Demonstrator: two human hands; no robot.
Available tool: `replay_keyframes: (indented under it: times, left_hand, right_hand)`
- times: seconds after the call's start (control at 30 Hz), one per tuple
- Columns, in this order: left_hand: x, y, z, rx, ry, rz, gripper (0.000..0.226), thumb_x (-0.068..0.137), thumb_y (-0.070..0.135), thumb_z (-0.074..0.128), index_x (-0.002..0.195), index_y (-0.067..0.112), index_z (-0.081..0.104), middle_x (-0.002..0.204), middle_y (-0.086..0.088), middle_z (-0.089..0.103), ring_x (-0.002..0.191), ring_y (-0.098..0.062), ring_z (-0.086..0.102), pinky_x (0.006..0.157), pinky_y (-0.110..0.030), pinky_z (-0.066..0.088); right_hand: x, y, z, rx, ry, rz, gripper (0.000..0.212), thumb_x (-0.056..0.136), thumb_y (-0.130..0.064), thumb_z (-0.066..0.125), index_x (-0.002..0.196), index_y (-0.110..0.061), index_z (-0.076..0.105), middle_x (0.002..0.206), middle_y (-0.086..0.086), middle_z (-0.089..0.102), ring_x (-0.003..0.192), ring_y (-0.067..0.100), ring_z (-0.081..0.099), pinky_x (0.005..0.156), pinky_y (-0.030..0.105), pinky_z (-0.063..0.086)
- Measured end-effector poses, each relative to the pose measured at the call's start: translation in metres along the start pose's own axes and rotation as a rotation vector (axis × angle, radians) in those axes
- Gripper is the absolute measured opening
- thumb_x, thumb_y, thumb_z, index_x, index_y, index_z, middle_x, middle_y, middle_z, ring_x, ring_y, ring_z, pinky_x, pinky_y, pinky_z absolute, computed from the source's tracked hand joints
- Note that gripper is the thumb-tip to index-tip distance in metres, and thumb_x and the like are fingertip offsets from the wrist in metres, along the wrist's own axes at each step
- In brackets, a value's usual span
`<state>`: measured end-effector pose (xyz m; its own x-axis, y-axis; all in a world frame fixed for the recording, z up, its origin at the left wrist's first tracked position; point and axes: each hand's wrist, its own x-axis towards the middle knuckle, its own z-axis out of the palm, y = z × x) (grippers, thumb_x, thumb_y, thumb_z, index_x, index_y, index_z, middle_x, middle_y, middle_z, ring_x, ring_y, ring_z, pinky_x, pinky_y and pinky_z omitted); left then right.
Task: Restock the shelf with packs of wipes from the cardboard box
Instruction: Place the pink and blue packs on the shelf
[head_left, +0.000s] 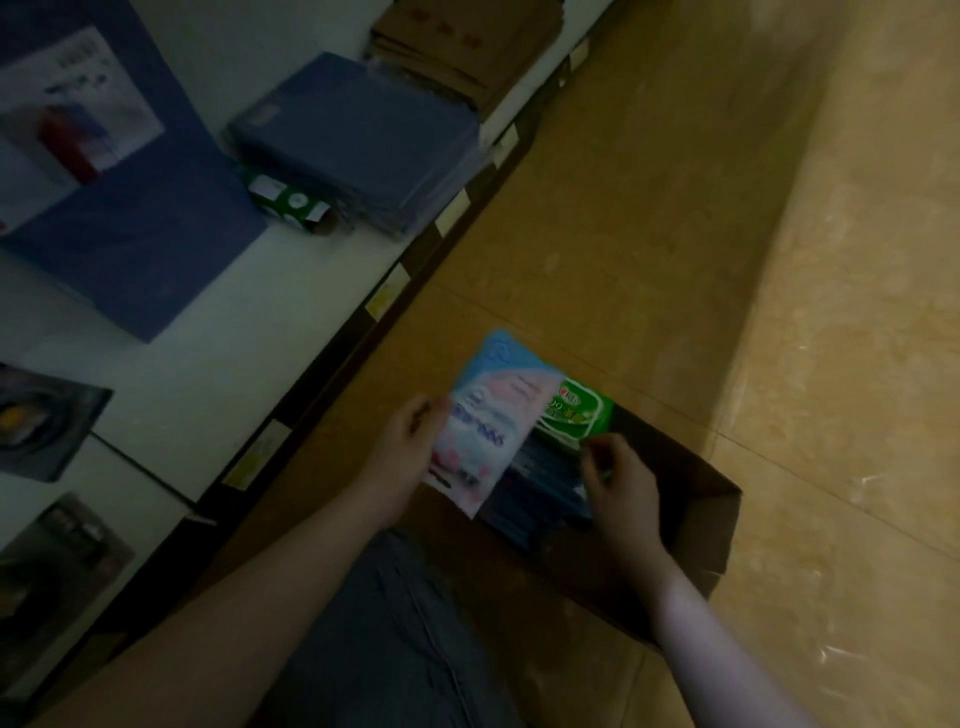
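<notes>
While the cardboard box (691, 525) sits open on the tan floor (649, 208) by the person's knee, both hands are busy over it. The left hand (410, 434) is closed on the side edge of a pink and blue pack of wipes (488, 421), thumb on top, holding it up above the box. The right hand (618, 486) is pinching the near corner of a green pack (574, 413), which is partly tucked behind the pink one at the far end of the box. More dark blue packs (540, 499) lie stacked inside the box. The white shelf (218, 332) is off to the left, well apart from the hands, with a pile of blue packs (358, 140) already on it. These packs look soft, light and squashy, with smooth plastic skins that could slip. A grip across the flat middle or along a long edge would likely hold better than a pinch at one corner.
</notes>
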<state>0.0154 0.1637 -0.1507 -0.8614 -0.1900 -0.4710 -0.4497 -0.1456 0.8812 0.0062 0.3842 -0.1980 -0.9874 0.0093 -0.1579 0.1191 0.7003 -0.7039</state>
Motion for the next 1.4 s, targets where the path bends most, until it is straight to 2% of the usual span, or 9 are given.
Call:
replay_keyframes:
  times: [0.2, 0.3, 0.4, 0.57, 0.77, 0.97, 1.1, 1.23, 1.4]
  left_hand:
    - [-0.005, 0.006, -0.026, -0.284, 0.091, -0.060, 0.034, 0.075, -0.008, 0.066, 0.094, 0.018, 0.053, 0.088, -0.005, 0.066, 0.064, -0.014, 0.068, 0.054, -0.031, 0.057]
    - [-0.011, 0.005, -0.041, -0.297, 0.112, -0.056, 0.039, 0.072, -0.007, 0.069, 0.099, 0.020, 0.058, 0.089, -0.005, 0.068, 0.069, -0.016, 0.070, 0.058, -0.034, 0.058]
    - [-0.016, 0.003, -0.056, -0.270, 0.130, -0.045, 0.040, 0.072, -0.009, 0.069, 0.101, 0.017, 0.061, 0.098, -0.012, 0.069, 0.085, -0.026, 0.068, 0.072, -0.040, 0.057]
    - [-0.019, 0.009, -0.063, -0.226, 0.074, 0.010, 0.042, 0.074, -0.011, 0.066, 0.112, 0.006, 0.059, 0.105, -0.014, 0.067, 0.095, -0.027, 0.067, 0.074, -0.035, 0.058]
    - [-0.036, 0.040, -0.059, -0.210, 0.020, 0.122, 0.039, 0.081, -0.010, 0.059, 0.102, 0.022, 0.052, 0.104, -0.005, 0.063, 0.091, -0.022, 0.064, 0.066, -0.037, 0.055]
    - [-0.067, 0.097, -0.087, -0.182, 0.037, 0.342, 0.040, 0.074, -0.008, 0.068, 0.096, 0.020, 0.049, 0.100, -0.003, 0.066, 0.092, -0.015, 0.067, 0.072, -0.035, 0.058]
    - [-0.097, 0.145, -0.113, -0.195, 0.029, 0.477, 0.036, 0.073, -0.008, 0.066, 0.095, 0.018, 0.054, 0.091, 0.001, 0.068, 0.084, -0.010, 0.068, 0.061, -0.022, 0.055]
    - [-0.136, 0.192, -0.144, -0.216, -0.019, 0.631, 0.051, 0.063, 0.004, 0.080, 0.108, 0.008, 0.058, 0.101, -0.007, 0.071, 0.094, -0.020, 0.068, 0.072, -0.029, 0.056]
    - [-0.200, 0.250, -0.182, -0.230, 0.090, 0.789, 0.041, 0.068, -0.006, 0.069, 0.105, 0.009, 0.060, 0.091, 0.000, 0.074, 0.086, -0.014, 0.070, 0.070, -0.028, 0.058]
  right_hand:
    - [-0.004, 0.001, 0.051, -0.751, -0.160, -0.217, 0.053, 0.051, -0.028, 0.088, 0.094, -0.009, 0.065, 0.091, 0.014, 0.064, 0.084, 0.032, 0.065, 0.072, 0.043, 0.055]
    - [-0.002, -0.003, 0.052, -0.819, -0.148, -0.194, 0.048, 0.061, -0.020, 0.083, 0.102, -0.005, 0.063, 0.101, 0.018, 0.063, 0.096, 0.034, 0.062, 0.081, 0.047, 0.052]
    - [-0.007, -0.011, 0.044, -0.695, -0.150, -0.145, 0.034, 0.087, -0.016, 0.057, 0.119, -0.005, 0.052, 0.122, 0.017, 0.055, 0.115, 0.033, 0.051, 0.098, 0.044, 0.042]
    - [-0.016, -0.043, 0.015, -0.082, -0.082, -0.011, 0.021, 0.090, -0.017, 0.055, 0.102, -0.021, 0.039, 0.101, 0.000, 0.057, 0.090, 0.019, 0.060, 0.068, 0.031, 0.048]
    - [-0.001, -0.098, 0.001, 0.608, -0.071, 0.298, 0.013, 0.093, -0.023, 0.052, 0.104, -0.024, 0.046, 0.097, -0.001, 0.061, 0.087, 0.018, 0.063, 0.077, 0.038, 0.054]
    - [0.000, -0.173, -0.012, 0.738, -0.091, 0.160, 0.024, 0.088, -0.024, 0.060, 0.108, -0.014, 0.051, 0.095, 0.003, 0.065, 0.078, 0.017, 0.066, 0.059, 0.027, 0.051]
    - [-0.007, -0.225, -0.023, 0.769, -0.116, -0.002, 0.016, 0.088, -0.023, 0.061, 0.101, -0.016, 0.054, 0.097, 0.006, 0.067, 0.079, 0.017, 0.068, 0.067, 0.033, 0.056]
    - [-0.024, -0.291, -0.041, 0.837, -0.155, -0.217, 0.018, 0.089, -0.017, 0.058, 0.106, -0.014, 0.053, 0.091, -0.002, 0.066, 0.069, 0.003, 0.068, 0.057, 0.018, 0.053]
    - [-0.056, -0.386, -0.051, 0.868, -0.198, -0.472, 0.018, 0.086, -0.025, 0.061, 0.102, -0.019, 0.054, 0.093, -0.004, 0.066, 0.078, 0.004, 0.068, 0.065, 0.022, 0.055]
